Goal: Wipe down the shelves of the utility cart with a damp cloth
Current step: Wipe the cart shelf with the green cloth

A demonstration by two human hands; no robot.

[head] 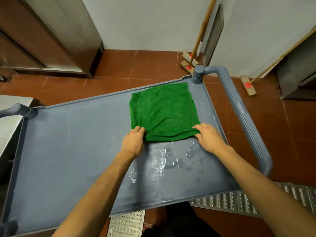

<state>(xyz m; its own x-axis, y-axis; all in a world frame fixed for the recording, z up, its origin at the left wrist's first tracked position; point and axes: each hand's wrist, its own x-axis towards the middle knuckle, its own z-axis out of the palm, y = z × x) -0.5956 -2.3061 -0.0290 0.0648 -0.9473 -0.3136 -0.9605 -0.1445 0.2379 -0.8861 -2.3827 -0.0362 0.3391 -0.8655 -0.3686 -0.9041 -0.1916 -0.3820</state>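
Head view: left hand (134, 142) and right hand (207, 137) pinch the near corners of the cloth (164, 112), spread flat beside the cart handle (239, 106) for a wide wipe.

Red-brown floor tiles (136, 65) with pale grout run up to plain white walls (145, 23), lit evenly without hard shadows. At the far left stands a tall stainless-steel cabinet (51, 31), a steel worktop (10, 108) shows at the left edge, and a grey metal unit (299, 74) stands at the far right. A wooden-handled floor brush (189, 64) leans against the wall beside a dark upright panel (214, 31), another brush (248, 85) lies further right with its handle slanting up, and 2 perforated metal grates (239, 202) are set into the near floor.
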